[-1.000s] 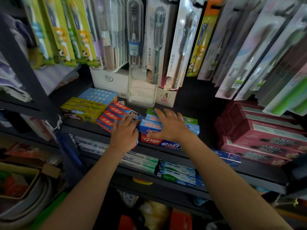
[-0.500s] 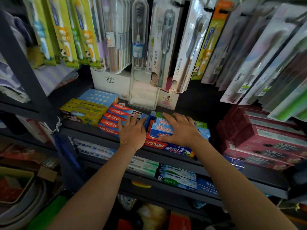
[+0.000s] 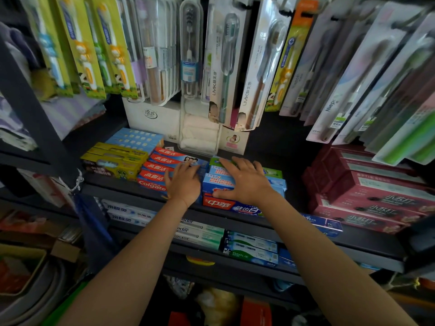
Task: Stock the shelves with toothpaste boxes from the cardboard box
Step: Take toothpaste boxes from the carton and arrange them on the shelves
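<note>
Head view: both hands are laid flat, fingers straight and nothing gripped, on toothpaste boxes stacked on the dark upper shelf [image 3: 113, 188]. The left hand [image 3: 182, 183] is rested on the right end of the red Colgate boxes [image 3: 156, 171], while the right hand [image 3: 244, 182] is pressed on top of the blue-and-red boxes [image 3: 217, 184] just beside them, and the two hands are kept slightly apart. More toothpaste boxes are seen on the lower shelf [image 3: 259, 267], dark red boxes [image 3: 367, 191] are piled at the right, yellow boxes [image 3: 113, 161] lie at the left, and packaged toothbrushes [image 3: 226, 67] are hung above.
</note>
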